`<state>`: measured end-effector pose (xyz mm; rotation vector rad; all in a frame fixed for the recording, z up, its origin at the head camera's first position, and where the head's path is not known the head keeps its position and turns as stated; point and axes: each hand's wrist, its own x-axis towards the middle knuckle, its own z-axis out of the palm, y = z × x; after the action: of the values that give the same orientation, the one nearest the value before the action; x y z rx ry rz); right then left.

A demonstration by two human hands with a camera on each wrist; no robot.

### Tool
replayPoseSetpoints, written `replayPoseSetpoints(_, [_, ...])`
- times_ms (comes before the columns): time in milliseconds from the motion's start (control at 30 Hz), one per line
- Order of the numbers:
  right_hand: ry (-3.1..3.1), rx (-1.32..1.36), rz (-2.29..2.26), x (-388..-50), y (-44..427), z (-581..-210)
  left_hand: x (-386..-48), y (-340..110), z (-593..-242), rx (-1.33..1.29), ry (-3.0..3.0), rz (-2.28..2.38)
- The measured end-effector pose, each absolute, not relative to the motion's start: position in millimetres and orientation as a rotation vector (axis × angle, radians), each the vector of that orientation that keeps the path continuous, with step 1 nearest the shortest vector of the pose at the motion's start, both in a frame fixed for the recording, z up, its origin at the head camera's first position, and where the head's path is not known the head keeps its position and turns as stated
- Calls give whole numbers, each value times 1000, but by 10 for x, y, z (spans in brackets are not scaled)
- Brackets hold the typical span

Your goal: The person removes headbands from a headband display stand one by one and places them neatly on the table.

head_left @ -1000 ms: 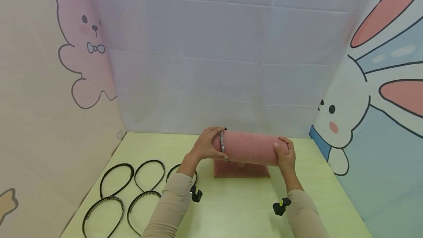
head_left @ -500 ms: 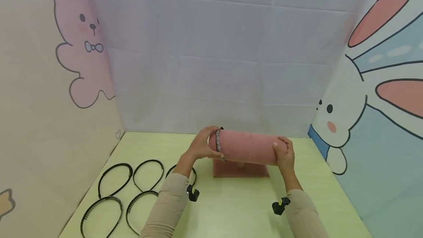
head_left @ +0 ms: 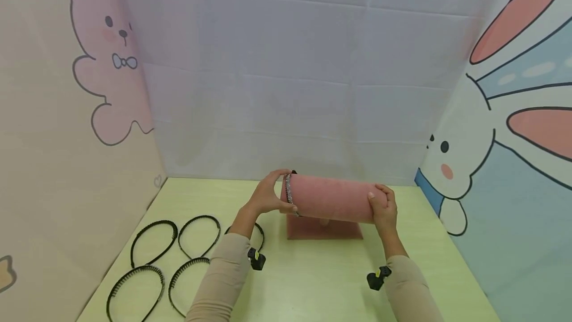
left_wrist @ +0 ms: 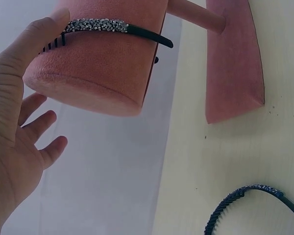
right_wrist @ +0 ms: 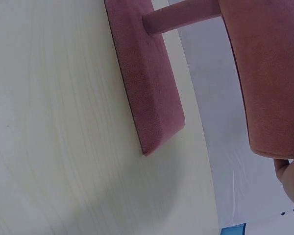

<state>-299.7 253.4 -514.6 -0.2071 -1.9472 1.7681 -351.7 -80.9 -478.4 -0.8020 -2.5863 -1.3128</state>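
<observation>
A pink, padded roll (head_left: 332, 198) lies level on a short post above its flat pink base (head_left: 323, 230). Around its left end sits a dark toothed headband (left_wrist: 98, 25) with a silver glittery band. My left hand (head_left: 265, 198) spans that end, thumb on the front of the headband and a finger at its top edge. In the left wrist view, other fingers (left_wrist: 41, 125) are spread off the roll. My right hand (head_left: 383, 207) grips the roll's right end, thumb on the front; in the right wrist view it is mostly cut off.
Several similar headbands lie on the pale table (head_left: 313, 282) at the left, among them a front one (head_left: 162, 282) and a back one (head_left: 219, 230). My left forearm partly covers some. A white cloth (head_left: 268, 88) hangs behind, with cartoon-printed sheets at both sides.
My left hand and the headband have slid left along the roll toward its end. The right hand keeps its place on the right end; the view has shifted slightly.
</observation>
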Motion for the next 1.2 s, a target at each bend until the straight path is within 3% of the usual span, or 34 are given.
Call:
replayPoseSetpoints(567, [-1959, -221, 1769, -3046, 2532, -5196, -3548, -949, -4821, -804, -2561, -1397])
replayPoseSetpoints(900, [-1961, -205, 1786, -2901, 2433, -4950, -3550, -966, -4860, -754, -2563, -1506])
replayPoseSetpoints(1200, [-1951, -196, 1768, -2866, 2438, -4949, -3488, -986, -4993, -677, -2476, -1629])
